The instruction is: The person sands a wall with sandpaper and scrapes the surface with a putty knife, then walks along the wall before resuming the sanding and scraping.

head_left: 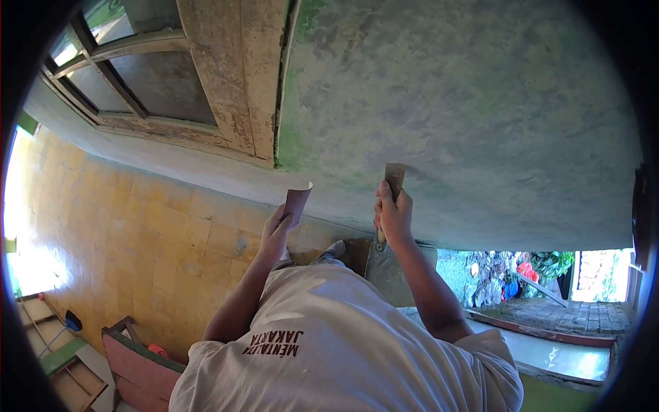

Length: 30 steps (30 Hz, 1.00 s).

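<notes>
My left hand [276, 230] is closed around a curled piece of brown sandpaper [296, 204], held in front of my body and apart from the wall. My right hand [395, 214] grips a putty knife [394, 175] by its handle, the end of which shows below my fist. Its broad, stained blade points up toward the patchy grey-green wall [467, 123], and the blade's tip overlaps the wall surface in this view. Green paint shows along the wall's edge beside the wooden window frame.
A worn wooden window frame [254, 75] with glass panes stands at the upper left. Yellow tiles [165, 220] cover the floor. A pinkish wooden chair [141, 371] is at the lower left. An opening at the right shows piled items and brick paving [583, 316].
</notes>
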{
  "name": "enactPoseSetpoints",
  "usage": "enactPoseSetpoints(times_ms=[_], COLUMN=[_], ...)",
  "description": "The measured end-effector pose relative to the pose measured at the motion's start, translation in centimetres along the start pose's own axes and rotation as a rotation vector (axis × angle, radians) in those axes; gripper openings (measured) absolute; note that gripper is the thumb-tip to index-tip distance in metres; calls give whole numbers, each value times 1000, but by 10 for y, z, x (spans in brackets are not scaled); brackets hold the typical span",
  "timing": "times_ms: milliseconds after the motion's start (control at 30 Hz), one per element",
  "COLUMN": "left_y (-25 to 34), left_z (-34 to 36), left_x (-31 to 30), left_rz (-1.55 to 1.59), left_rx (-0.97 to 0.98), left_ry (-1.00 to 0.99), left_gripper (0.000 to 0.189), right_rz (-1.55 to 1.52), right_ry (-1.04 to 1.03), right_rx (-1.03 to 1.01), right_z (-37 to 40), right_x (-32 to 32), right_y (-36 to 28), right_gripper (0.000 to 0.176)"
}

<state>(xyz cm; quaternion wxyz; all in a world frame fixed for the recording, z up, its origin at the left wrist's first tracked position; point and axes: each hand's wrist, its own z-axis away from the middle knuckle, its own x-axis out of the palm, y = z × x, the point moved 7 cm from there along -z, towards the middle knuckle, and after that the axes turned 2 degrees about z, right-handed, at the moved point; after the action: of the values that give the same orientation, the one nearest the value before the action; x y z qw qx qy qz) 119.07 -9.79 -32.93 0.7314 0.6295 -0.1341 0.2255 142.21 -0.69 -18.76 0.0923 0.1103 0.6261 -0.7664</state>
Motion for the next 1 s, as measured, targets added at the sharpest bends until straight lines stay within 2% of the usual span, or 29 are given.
enactPoseSetpoints(times_ms=[100,200,267,333,400,433,533,667,800,867,900,1000], left_y=[-7,-7,-4,-1,-7,-8,-3,8,-1,-3,-2,2], left_z=[-2,-4,-4,-4,-4,-5,-6,-8,-8,-6,-5,-6], left_x=[5,9,10,9,5,4,2,2,-6,-8,-9,-13], left_rz=[-4,9,24,7,6,10,-5,7,46,64,54,49], left_rx=[-28,-22,-6,-1,-15,-21,-11,30,21,12,17,50], left_ry=[-30,-24,-6,-10,-15,-20,-21,3,40,46,57,72], left_gripper=[34,35,35,35,34,34,34,34,34,34,34,34], right_rz=[-106,-57,61,84,24,-15,-75,-33,-29,-71,-110,-50], right_ry=[5,8,-59,-46,-27,-13,-3,-66,7,-53,-67,-107], right_rx=[-54,-27,44,9,-138,-119,-87,23,32,-136,-122,-17], right_z=[4,13,21,10,-7,-5,6,18,-8,-4,2,17], right_x=[-4,-12,-11,-9,-14,-12,-14,-7,-12,-4,-1,8], right_y=[-9,16,42,26,-18,-26,-23,31,6,-40,-45,-3], right_gripper=[35,35,33,32,34,34,35,31,34,34,35,33])
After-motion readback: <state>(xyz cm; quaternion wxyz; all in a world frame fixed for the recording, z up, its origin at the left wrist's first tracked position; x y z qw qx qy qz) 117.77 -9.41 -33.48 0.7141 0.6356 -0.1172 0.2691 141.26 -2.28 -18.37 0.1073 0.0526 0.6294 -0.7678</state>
